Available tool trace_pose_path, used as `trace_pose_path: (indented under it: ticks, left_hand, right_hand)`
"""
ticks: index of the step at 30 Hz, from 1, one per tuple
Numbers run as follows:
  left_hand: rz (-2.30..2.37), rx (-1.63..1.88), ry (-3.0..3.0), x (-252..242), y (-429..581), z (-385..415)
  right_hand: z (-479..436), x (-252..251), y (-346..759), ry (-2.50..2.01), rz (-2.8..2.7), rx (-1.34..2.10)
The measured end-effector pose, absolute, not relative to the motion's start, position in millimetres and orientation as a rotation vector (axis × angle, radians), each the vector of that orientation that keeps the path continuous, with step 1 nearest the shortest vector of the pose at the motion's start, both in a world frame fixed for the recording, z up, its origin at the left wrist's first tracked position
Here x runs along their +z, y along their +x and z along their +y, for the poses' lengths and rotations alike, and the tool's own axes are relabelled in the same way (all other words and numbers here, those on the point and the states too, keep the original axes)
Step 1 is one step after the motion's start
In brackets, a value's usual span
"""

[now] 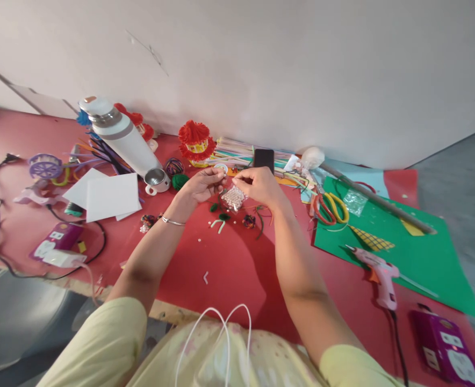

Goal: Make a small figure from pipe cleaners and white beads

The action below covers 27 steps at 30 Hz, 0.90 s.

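Both arms out over the red surface (229,260), meeting near its middle; left grip (203,184) half turned up, fingers curled, thumb close to the fingertips; whether they pinch anything I cannot tell, the spot being too small to read; right grip (258,185) turned knuckles up, thumb and forefinger drawn in toward each other; cannot tell whether they close on a bead or only on each other; pearl beads (233,199) in a heap between and just below my two grips, nearer the right fingertips; a few loose ones scattered on the surface to the left; two dark green tufts (224,216) beside the heap, with pale bent strips (217,226) just below; a multicoloured pompom (249,221) under my right wrist; beyond the left grip, a green yarn ball (180,181), a metal-lined cup (157,181) and a tilted-looking white bottle (120,137); a red-topped ornament (197,142) near the wall; a dark phone (264,159) just past the right grip; farther right, scissors (336,208) with yellow handles at the edge of a green sheet (418,258); a pink glue gun (378,271) lying across that sheet's near edge.
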<state>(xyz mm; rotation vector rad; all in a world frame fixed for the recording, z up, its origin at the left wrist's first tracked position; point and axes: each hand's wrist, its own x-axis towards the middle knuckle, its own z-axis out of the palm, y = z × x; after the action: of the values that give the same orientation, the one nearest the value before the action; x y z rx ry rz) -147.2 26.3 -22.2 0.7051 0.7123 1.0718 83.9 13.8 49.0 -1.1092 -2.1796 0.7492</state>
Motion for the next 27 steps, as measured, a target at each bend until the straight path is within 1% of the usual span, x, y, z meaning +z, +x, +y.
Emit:
trace_pose_path:
  ticks: [27]
  left_hand:
    - [0.683,1.074,0.588,-14.4,-142.4,24.9]
  right_hand:
    - [15.0,43.0,77.5,-1.068,-2.165,0.654]
